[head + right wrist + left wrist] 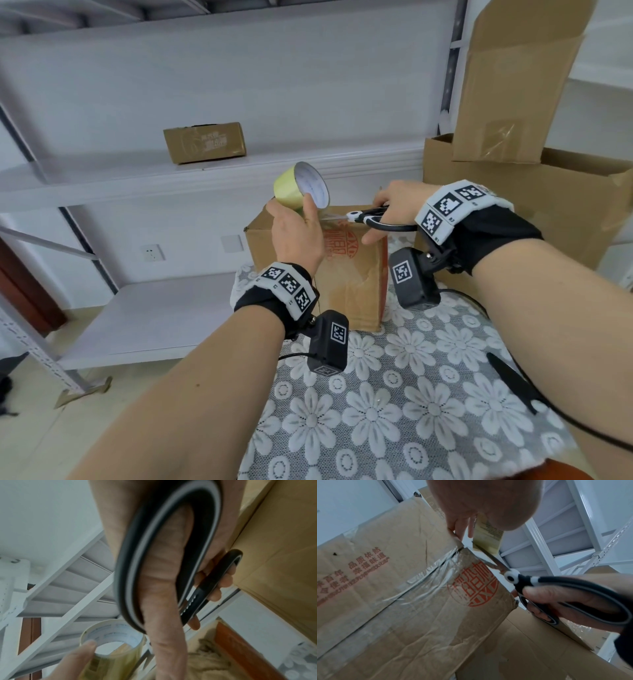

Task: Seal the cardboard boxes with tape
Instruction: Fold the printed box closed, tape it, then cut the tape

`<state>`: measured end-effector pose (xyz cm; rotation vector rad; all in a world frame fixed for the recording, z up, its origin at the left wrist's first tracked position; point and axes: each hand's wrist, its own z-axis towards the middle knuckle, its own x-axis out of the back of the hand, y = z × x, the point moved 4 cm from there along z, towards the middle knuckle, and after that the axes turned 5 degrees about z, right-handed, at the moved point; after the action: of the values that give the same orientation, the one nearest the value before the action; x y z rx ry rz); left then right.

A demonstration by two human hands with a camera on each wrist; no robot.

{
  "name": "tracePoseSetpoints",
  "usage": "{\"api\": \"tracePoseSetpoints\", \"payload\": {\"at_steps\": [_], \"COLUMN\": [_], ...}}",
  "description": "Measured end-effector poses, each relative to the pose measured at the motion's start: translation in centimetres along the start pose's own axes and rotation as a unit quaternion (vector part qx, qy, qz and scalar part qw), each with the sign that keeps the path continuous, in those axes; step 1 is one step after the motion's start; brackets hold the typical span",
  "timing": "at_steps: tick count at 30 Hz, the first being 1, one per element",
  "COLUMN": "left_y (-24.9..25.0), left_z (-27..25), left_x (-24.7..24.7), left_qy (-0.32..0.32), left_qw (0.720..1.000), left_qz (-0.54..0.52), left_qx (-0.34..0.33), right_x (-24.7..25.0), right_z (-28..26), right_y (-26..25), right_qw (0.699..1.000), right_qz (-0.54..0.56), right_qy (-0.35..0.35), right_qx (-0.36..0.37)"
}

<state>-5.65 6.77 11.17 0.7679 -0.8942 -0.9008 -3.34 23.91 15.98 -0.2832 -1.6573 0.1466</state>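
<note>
A small cardboard box [349, 281] with red print stands on the flowered tablecloth [411, 394]. My left hand [296, 228] grips a yellowish roll of tape [301, 186] just above the box's top front edge. A strip of tape [488, 536] runs from the roll down to the box [419, 588]. My right hand [394, 205] grips black-handled scissors [373, 217], fingers through the loops. The blades [493, 559] reach the strip at the box's corner. From the right wrist, the scissor handle [164, 555] fills the view, with the roll [111, 639] below.
A large open cardboard box [534, 205] with a raised flap stands right behind the small one. Another taped box [205, 142] sits on a white metal shelf [137, 178] at the back left. A black cable [534, 394] crosses the cloth at right.
</note>
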Motion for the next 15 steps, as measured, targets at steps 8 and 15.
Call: {"api": "tracePoseSetpoints", "payload": {"at_steps": [8,15], "left_y": [-0.1,-0.3], "left_z": [0.1,0.1], "left_x": [0.4,0.5], "left_qy": [0.002,0.001], "left_qw": [1.0,1.0], "left_qz": [0.005,-0.001], "left_qx": [-0.003,0.008], "right_x": [-0.5,-0.1], "right_z": [1.3,0.7], "right_y": [-0.9,-0.5], "right_qw": [1.0,0.998], "right_qz": [0.008,-0.009], "right_qy": [0.009,0.054], "right_qx": [-0.007,-0.014]}}
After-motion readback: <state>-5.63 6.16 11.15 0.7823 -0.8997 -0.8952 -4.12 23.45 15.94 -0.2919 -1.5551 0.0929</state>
